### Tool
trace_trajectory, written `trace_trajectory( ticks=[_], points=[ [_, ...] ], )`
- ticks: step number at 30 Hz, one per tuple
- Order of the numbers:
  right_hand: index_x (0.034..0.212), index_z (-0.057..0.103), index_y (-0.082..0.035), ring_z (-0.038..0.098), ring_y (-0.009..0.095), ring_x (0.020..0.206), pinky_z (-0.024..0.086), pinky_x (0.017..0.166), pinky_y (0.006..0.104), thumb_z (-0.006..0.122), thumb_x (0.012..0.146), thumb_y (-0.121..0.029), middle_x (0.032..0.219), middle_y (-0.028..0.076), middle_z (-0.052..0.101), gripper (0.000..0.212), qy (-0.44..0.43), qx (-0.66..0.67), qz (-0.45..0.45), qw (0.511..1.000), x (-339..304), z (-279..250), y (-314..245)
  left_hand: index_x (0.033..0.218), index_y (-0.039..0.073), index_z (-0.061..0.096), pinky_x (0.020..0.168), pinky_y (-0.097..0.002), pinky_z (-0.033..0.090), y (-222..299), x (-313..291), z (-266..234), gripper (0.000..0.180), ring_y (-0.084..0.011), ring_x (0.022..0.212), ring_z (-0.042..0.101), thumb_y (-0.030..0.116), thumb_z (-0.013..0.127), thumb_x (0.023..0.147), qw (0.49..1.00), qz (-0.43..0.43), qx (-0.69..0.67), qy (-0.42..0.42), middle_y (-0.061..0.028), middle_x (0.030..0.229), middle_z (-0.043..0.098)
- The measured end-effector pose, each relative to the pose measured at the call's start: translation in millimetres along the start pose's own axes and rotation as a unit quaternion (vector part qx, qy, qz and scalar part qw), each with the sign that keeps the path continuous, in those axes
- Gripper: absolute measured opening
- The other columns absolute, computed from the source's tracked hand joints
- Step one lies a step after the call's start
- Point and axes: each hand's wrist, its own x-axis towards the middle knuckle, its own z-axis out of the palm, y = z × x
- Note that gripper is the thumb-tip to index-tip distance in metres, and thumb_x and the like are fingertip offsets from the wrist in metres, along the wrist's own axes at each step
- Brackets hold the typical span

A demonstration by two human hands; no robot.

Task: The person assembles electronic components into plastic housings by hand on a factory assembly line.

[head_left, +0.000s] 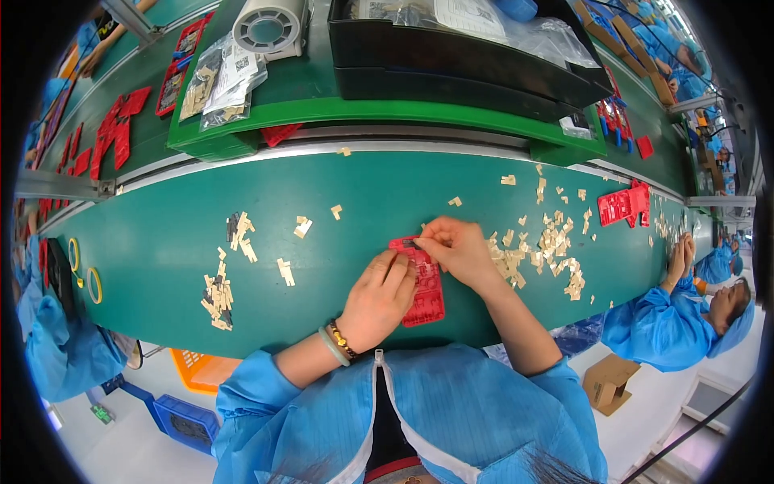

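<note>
In front of me a red molded plastic plate [427, 300] with recessed shapes lies on the green worktop. My left hand [377, 290] has its curled fingers pressed over the plate's left side, gripping it. My right hand [459, 248] is at the plate's upper end, thumb and forefinger pinched together. A small dark piece [409, 243] shows beside those fingertips; what is inside the pinch is too small to make out. Right of my right hand is a scattered heap of small cream-coloured pieces [556, 238]. More cream and dark pieces [218, 300] lie to the left.
Beyond the worktop, a green shelf [435, 118] carries a black bin [451, 68], a white roll [270, 28] and bagged parts [226, 85]. Stacked red plates [625, 203] lie at the right. A co-worker in blue [661, 327] sits nearby. Two yellow tape rings [94, 285] are far left.
</note>
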Motion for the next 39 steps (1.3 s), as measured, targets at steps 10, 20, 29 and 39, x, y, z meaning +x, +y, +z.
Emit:
trace_trajectory(
  ticks=[10,20,29,39],
  points=[
    [0.088,0.065,-0.005,0.058,0.015,0.050,0.045,0.045,0.0279,0.071,0.082,-0.010,0.062,0.005,0.060,0.010,0.159,-0.344,-0.215,0.900,-20,10,-7,0.108,-0.002,0.059,0.094,-0.0439,0.046,-1,8,-5,0.036,-0.0354,0.114,0.051,0.012,0.069,0.076,1.000,-0.005,-0.012,-0.027,-0.0187,0.122,0.053],
    [0.095,0.069,-0.009,0.062,0.022,0.063,0.050,0.057,0.0322,0.067,0.080,-0.012,0.074,0.006,0.061,0.015,0.216,-0.355,-0.260,0.872,-50,-36,8,0.114,-0.003,0.058,0.086,-0.0402,0.047,2,30,1,0.040,-0.0282,0.094,0.055,0.014,0.065,0.079,0.998,0.020,0.037,-0.048,-0.0123,0.100,0.057],
    [0.096,0.067,-0.005,0.064,0.021,0.066,0.051,0.058,0.0287,0.063,0.083,0.001,0.084,0.008,0.062,0.015,0.368,-0.325,-0.197,0.849,-79,-146,17,0.111,0.001,0.062,0.081,-0.0381,0.044,6,33,7,0.035,-0.0262,0.095,0.053,0.016,0.065,0.079,0.997,0.008,0.071,-0.013,-0.0103,0.103,0.056],
    [0.112,0.063,-0.010,0.058,0.026,0.109,0.047,0.089,0.0395,0.057,0.075,0.004,0.114,0.009,0.061,0.039,0.431,-0.523,-0.112,0.727,-63,-251,64,0.116,0.002,0.061,0.081,-0.0381,0.043,3,31,4,0.037,-0.0269,0.093,0.052,0.016,0.065,0.081,0.994,-0.016,0.103,-0.022,-0.0108,0.103,0.055]
  ],
)
